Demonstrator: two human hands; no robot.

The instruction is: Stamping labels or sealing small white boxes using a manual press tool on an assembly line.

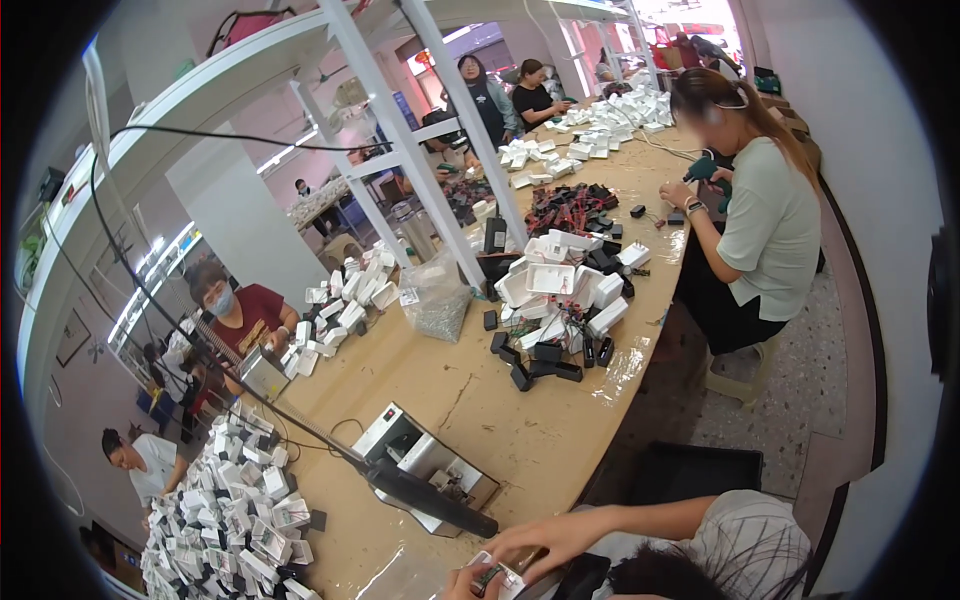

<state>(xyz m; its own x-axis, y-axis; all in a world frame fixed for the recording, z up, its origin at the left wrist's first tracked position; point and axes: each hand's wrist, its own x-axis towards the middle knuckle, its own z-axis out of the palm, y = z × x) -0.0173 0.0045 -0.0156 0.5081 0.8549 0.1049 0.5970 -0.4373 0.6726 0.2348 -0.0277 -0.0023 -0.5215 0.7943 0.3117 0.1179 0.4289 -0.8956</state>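
At the lower edge, a small white plastic case [510, 580] with a green circuit board [487, 577] lies between my hands. My left hand [464, 584] is closed on its left side, partly cut off by the picture's edge. From the right, my right hand [555, 538] reaches over the case, fingers bent and gripping its far and right sides. Just beyond my hands, a black cylinder [440, 500] hangs slantwise on a cable. Behind it stands a small metal machine [430, 465] with an open top.
A heap of white and black cases [225, 510] rises at the left. Farther along the table [520, 440] lie more white cases [560, 285], black blocks [545, 365] and a clear bag [437, 300] of small parts. White shelf posts [450, 130] stand mid-table. A co-worker [765, 220] holds a power driver [705, 167].
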